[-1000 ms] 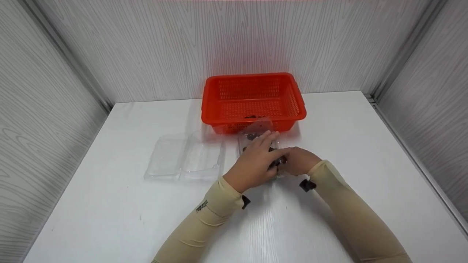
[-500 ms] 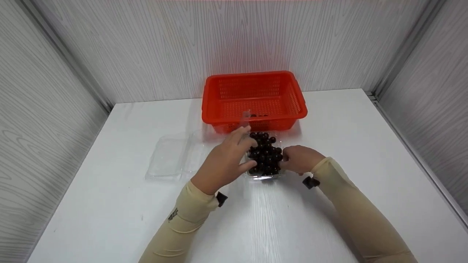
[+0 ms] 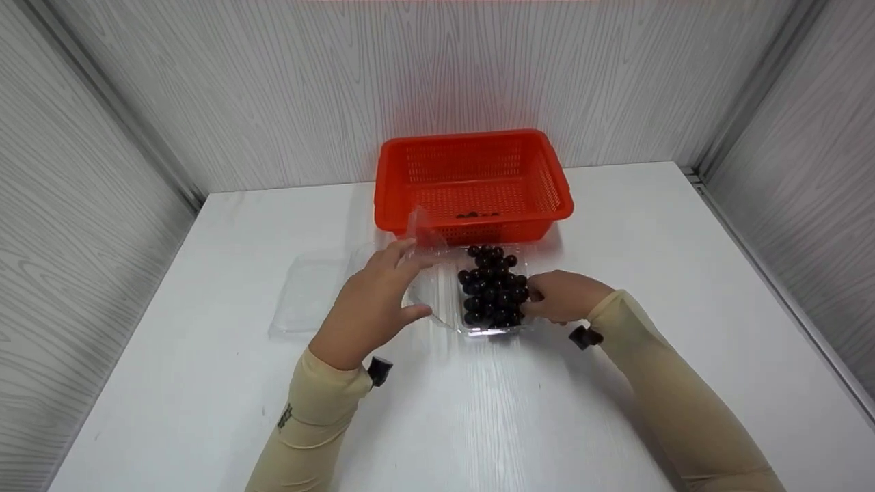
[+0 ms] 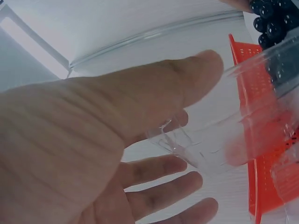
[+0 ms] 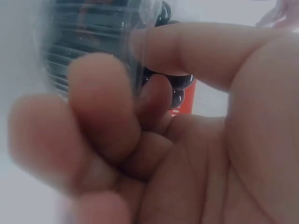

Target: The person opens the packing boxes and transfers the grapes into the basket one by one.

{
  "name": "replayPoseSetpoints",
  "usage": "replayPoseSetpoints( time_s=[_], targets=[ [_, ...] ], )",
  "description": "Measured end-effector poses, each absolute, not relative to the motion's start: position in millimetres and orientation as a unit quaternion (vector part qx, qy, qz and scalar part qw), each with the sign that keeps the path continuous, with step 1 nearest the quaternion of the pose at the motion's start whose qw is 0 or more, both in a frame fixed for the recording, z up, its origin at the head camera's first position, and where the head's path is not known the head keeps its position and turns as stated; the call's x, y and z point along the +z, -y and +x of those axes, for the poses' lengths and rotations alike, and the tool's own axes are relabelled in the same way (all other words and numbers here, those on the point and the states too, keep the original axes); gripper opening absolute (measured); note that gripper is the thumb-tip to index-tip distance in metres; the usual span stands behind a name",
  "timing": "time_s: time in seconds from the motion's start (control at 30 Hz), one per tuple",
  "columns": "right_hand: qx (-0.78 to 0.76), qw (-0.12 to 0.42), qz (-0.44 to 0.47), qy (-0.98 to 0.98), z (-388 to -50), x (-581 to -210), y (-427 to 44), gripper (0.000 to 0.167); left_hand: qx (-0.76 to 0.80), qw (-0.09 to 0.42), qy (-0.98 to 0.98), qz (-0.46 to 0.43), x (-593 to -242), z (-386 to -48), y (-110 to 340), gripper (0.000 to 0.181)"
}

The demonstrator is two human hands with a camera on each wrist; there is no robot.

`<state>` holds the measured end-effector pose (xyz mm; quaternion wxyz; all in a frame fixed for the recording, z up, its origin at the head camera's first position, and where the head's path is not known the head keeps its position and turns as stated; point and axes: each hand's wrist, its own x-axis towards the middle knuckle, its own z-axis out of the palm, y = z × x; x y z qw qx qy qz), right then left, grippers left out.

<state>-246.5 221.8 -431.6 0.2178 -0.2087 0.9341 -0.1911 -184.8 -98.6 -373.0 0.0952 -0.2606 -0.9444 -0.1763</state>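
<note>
Dark grapes (image 3: 493, 294) fill the base of a clear plastic clamshell box (image 3: 482, 332) in front of the basket. Its hinged lid (image 3: 427, 297) is swung out to the left. My left hand (image 3: 369, 301) is at that lid, fingers spread and thumb apart; the left wrist view shows the lid's edge (image 4: 182, 144) near the fingers, contact unclear. On the other side my right hand (image 3: 566, 297) pinches the box's right wall between thumb and index finger, as the right wrist view shows on the box wall (image 5: 100, 28).
A red perforated basket (image 3: 472, 224) stands behind the box, with a few dark grapes (image 3: 472, 216) visible inside. Another clear clamshell (image 3: 307, 294) lies spread out to the left, partly behind my left hand. Pale panels (image 3: 437, 75) enclose the white table (image 3: 437, 424).
My left hand has moved left from above the grapes, and the lid has swung left with it, uncovering the grapes. My right hand stays at the box's right side.
</note>
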Motion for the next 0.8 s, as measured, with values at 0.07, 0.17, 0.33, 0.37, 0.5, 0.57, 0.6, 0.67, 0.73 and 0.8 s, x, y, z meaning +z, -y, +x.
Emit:
replayPoseSetpoints(
  time_s=[0.07,0.17,0.33,0.37,0.5,0.57,0.6,0.67,0.73,0.8],
  targets=[
    [-0.191,0.219,-0.215,-0.932,-246.3,-430.7,-222.1,0.018,-0.168,0.097,0.947,-0.255,-372.6,-183.8,102.5,0.061],
    [-0.191,0.219,-0.22,-0.931,-246.2,-429.6,-223.0,0.018,-0.161,0.087,0.954,-0.239,-372.2,-182.2,106.9,0.058],
    [-0.187,0.219,-0.223,-0.931,-247.3,-432.1,-224.2,0.018,-0.165,0.04,0.962,-0.213,-371.6,-178.6,111.6,0.059],
    [-0.185,0.219,-0.224,-0.932,-247.6,-433.0,-224.4,0.018,-0.166,0.03,0.963,-0.209,-371.6,-177.9,112.1,0.059],
    [-0.177,0.219,-0.224,-0.933,-248.6,-436.0,-225.6,0.018,-0.161,-0.008,0.967,-0.196,-372.3,-175.8,114.4,0.062],
    [-0.177,0.22,-0.224,-0.933,-249.4,-436.7,-225.8,0.018,-0.157,-0.027,0.97,-0.185,-373.3,-175.4,116.2,0.064],
    [-0.178,0.221,-0.224,-0.932,-249.7,-436.8,-225.9,0.018,-0.155,-0.034,0.971,-0.18,-373.7,-175.5,117.1,0.065],
    [-0.183,0.224,-0.222,-0.931,-250.3,-436.6,-225.9,0.017,-0.152,-0.041,0.973,-0.17,-374.5,-176.5,118.7,0.065],
    [-0.186,0.224,-0.222,-0.931,-250.8,-436.3,-226.0,0.018,-0.149,-0.042,0.975,-0.161,-375.4,-178.2,120.3,0.063],
    [-0.188,0.223,-0.221,-0.931,-250.9,-436.2,-226.8,0.019,-0.15,-0.053,0.976,-0.151,-375.8,-180.0,121.2,0.063]
  ],
)
